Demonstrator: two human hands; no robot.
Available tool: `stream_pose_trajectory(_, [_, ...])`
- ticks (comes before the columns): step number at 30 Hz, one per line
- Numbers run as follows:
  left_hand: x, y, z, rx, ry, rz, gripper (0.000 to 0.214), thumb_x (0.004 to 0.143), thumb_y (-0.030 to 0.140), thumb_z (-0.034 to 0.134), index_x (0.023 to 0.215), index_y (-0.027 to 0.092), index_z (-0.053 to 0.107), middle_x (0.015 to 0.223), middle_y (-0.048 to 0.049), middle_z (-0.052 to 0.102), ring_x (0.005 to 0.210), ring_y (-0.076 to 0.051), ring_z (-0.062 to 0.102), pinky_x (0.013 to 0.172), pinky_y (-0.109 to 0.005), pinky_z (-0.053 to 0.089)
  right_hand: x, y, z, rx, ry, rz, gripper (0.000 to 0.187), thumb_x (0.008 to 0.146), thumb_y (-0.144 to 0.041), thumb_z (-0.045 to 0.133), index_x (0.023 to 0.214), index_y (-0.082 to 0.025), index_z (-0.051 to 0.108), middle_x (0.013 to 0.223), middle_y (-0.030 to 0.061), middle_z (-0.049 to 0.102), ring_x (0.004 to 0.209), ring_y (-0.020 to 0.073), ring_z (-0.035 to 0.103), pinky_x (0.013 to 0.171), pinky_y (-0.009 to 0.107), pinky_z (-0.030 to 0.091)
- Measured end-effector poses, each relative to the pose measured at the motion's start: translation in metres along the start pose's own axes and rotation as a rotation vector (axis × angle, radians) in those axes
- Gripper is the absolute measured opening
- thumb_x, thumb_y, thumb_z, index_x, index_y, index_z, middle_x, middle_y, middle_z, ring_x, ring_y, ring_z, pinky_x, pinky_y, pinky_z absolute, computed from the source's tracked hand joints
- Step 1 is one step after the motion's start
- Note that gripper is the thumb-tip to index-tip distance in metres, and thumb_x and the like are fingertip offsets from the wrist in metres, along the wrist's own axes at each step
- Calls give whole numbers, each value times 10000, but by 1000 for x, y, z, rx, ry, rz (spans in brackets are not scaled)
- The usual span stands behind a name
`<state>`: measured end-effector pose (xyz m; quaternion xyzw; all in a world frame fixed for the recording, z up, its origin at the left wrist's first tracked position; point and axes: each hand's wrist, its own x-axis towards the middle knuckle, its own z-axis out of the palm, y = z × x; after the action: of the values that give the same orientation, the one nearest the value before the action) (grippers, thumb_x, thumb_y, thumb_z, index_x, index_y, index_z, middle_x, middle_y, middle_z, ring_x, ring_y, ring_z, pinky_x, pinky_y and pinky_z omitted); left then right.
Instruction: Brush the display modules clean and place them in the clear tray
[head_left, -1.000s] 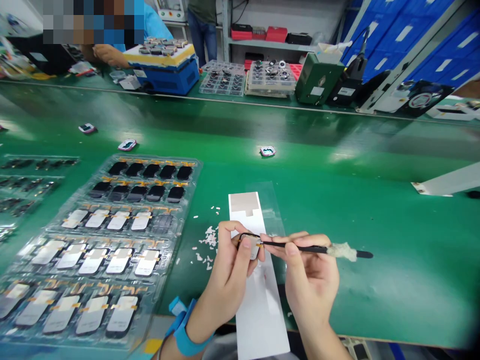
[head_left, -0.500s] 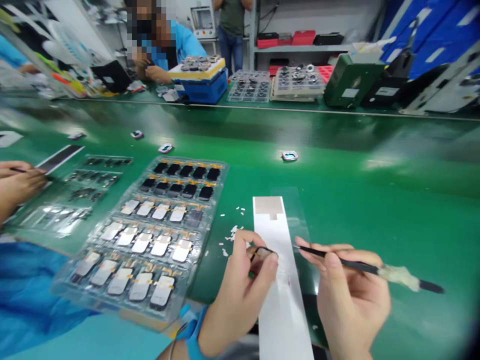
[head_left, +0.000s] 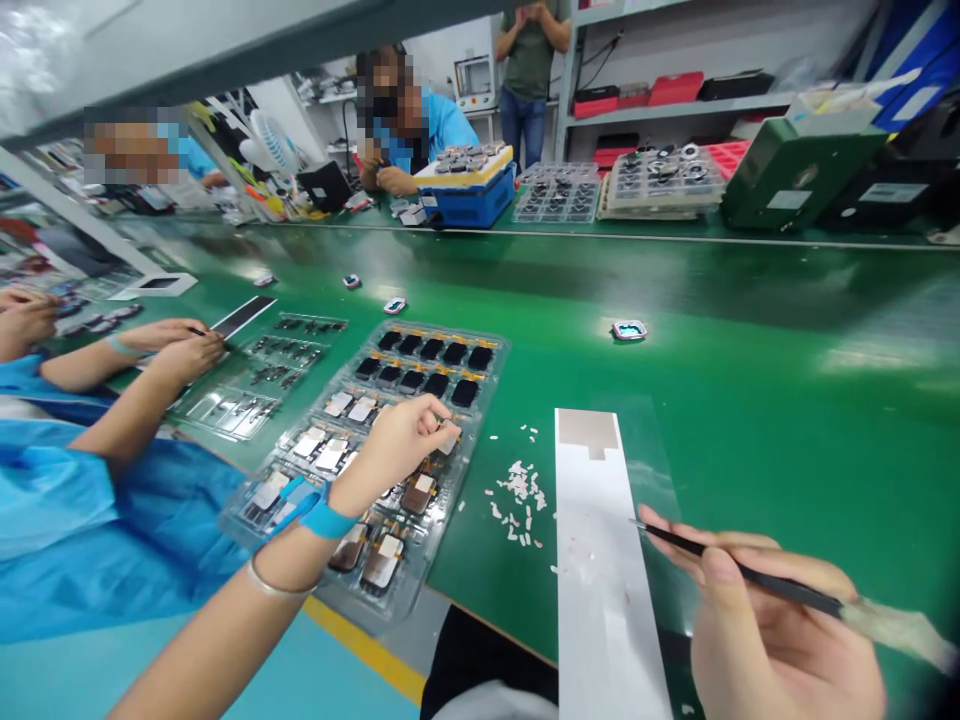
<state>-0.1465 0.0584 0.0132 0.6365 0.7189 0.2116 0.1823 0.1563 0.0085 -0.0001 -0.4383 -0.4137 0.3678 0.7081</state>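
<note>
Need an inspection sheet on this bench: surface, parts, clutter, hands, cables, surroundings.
Surface: green worktop, glossy.
Job's things: clear tray with rows of small screens, dark in the two far rows; white strip with a grey-brown patch at its far end.
Clutter: pale scraps scattered between tray and strip.
Left hand: fingers at a pale screen on the tray's right side; grip unclear.
Right hand: holds black tweezers, tip near the strip's right edge.
Cables: dark cable by the back shelf.
Surroundings: co-workers in blue sleeves at left; blue box and green box across the bench.
</note>
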Motion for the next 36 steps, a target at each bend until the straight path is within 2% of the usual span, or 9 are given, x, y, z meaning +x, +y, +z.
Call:
stream_pose_trajectory(4, [16,-18,-32,187,116,-84,320,882,470,567,794,195,703,738,-55,725,682,-225,649,643,-292,424,-1,1,0,-40,14,-15,159,810,-153,746,836,-171,591,833,50,686,800,225,749,734,392,682])
stream_pose_trajectory(9, [59,-78,-72,355,263,-270,243,791,357,643,868,148,740,861,-134,759,837,-325,682,684,-327,436,0,3,0,-54,31,0,175,802,-182,764,831,-166,592,839,49,683,793,222,752,741,384,677])
stream_pose_trajectory(13, [75,-104,-76,366,214,-300,263,720,416,712,829,182,760,827,-91,772,812,-298,695,660,-299,451,2,3,1,-48,32,20,189,789,-219,783,824,-172,603,826,30,676,785,219,758,723,370,675])
stream_pose_trajectory(17, [75,-101,-74,365,198,-316,235,654,406,743,760,197,740,811,-90,770,821,-310,692,674,-310,466,5,3,-2,-72,-36,50,195,790,-236,783,826,-182,600,821,28,687,734,224,766,693,358,672])
stream_pose_trajectory(21, [73,-82,-75,348,267,-337,165,702,342,660,705,176,666,748,-145,729,854,-375,675,725,-384,472,16,0,-12,-84,-140,136,162,831,-273,748,909,-197,628,860,55,716,773,255,773,712,359,657])
stream_pose_trajectory(25, [46,-35,-64,209,258,-215,123,834,299,508,846,190,565,787,-89,715,829,-288,674,742,-350,486,39,-12,-20,-140,-337,133,119,917,-312,628,963,-214,678,854,54,699,814,224,748,716,321,617])
stream_pose_trajectory(29, [-29,39,-25,-146,-42,73,172,976,364,390,952,228,491,756,-11,657,691,-184,621,683,-292,484,54,-20,-16,-369,-566,-136,185,934,-202,540,896,-234,717,817,27,624,725,139,636,596,239,523])
stream_pose_trajectory(32, [-85,84,15,-477,-244,107,180,1031,368,343,1060,251,477,778,-12,622,672,-176,590,629,-288,445,50,-20,-9,-467,-665,-380,147,868,-158,610,973,-224,691,824,29,628,653,135,598,504,241,484])
stream_pose_trajectory(36, [-106,111,61,-742,-316,66,185,1050,370,342,1086,258,484,824,-17,595,740,-173,578,706,-299,435,40,-15,-4,-522,-730,-640,177,858,-116,634,1003,-213,665,823,28,673,620,124,644,483,229,520])
